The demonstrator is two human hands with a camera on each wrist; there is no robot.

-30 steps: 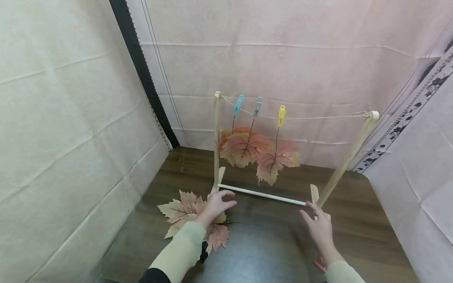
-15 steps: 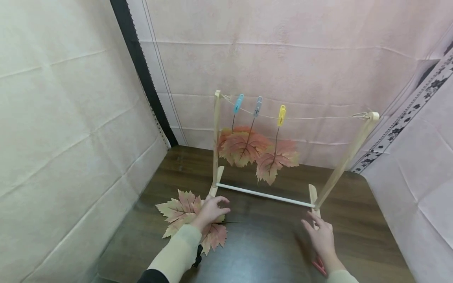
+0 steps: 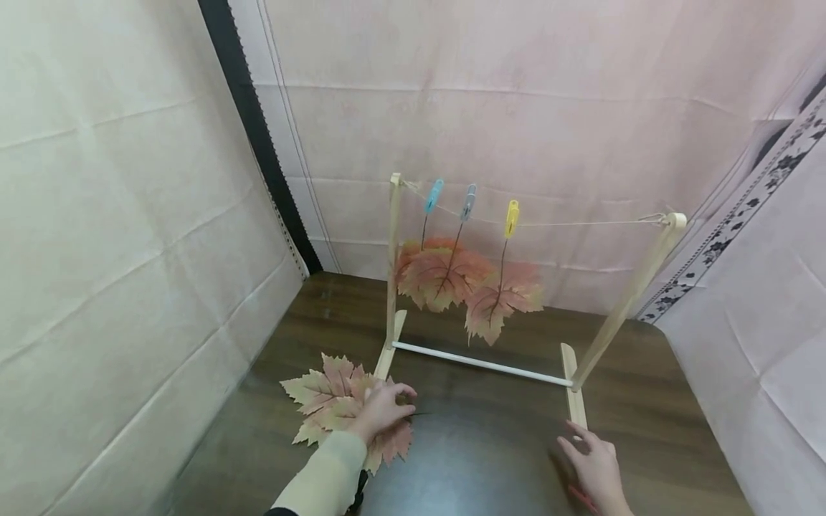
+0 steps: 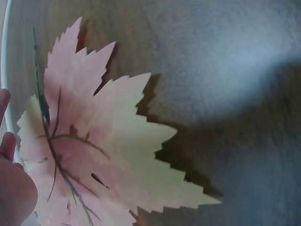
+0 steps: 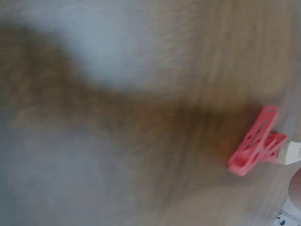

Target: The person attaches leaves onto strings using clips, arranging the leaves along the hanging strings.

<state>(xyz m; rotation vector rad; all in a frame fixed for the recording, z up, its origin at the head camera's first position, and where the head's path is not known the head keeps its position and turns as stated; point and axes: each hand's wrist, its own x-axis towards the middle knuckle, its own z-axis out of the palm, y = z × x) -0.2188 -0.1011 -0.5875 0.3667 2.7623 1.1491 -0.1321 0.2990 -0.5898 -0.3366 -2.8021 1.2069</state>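
A small wooden stand holds a string with three clothespins: a light blue clothespin (image 3: 434,196), a grey-blue clothespin (image 3: 467,202) and a yellow clothespin (image 3: 512,218). Reddish maple leaves (image 3: 445,276) hang from them by their stems. My left hand (image 3: 382,410) is over the loose maple leaves (image 3: 335,401) on the table, by the stand's left foot (image 3: 390,351), with fingers loosely bent; whether it touches them is unclear. Close to the near end of the right foot (image 3: 576,401) is my right hand (image 3: 595,464), thumb and fingers apart. A red clothespin (image 5: 254,143) lies by it, partly hidden in the head view.
A white rod (image 3: 480,364) joins the stand's two sides low down. The right post (image 3: 629,304) leans outward. Pale cloth (image 3: 548,136) hangs behind and at both sides of the brown wooden table (image 3: 490,451).
Both hands have drawn back toward me. The right hand has left the rod's right end and moved down along the right foot. The left has slid from the left joint over the loose leaves.
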